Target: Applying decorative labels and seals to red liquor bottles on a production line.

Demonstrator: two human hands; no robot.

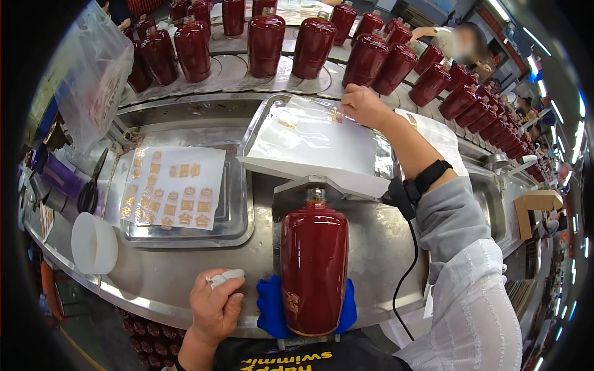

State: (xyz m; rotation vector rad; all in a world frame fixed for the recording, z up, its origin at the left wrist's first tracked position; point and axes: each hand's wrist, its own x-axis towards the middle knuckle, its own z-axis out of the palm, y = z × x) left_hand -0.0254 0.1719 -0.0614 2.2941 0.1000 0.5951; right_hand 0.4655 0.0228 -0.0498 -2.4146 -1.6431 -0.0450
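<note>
A glossy dark red bottle (pixel 314 260) lies in front of me in a metal holder, its clear neck pointing away and a small gold decal near its base. Blue padding (pixel 271 306) supports it on both sides. My left hand (pixel 213 306), left of the bottle, is closed on a small white piece (pixel 227 278). My right hand (pixel 368 106) reaches to the far tray, fingers pinched at a gold decal (pixel 335 116) on a wet white sheet (pixel 309 139); whatever is between the fingertips is hidden. That sheet covers most of a tilted metal tray (pixel 250 136).
Another metal tray (pixel 244 213) on the left bears a sheet of gold decals (pixel 176 185). Beside it are a white round container (pixel 94 244), scissors (pixel 91 185) and a purple bottle (pixel 59 173). Several red bottles (pixel 266 46) stand along a conveyor behind; a person (pixel 461 46) is beyond.
</note>
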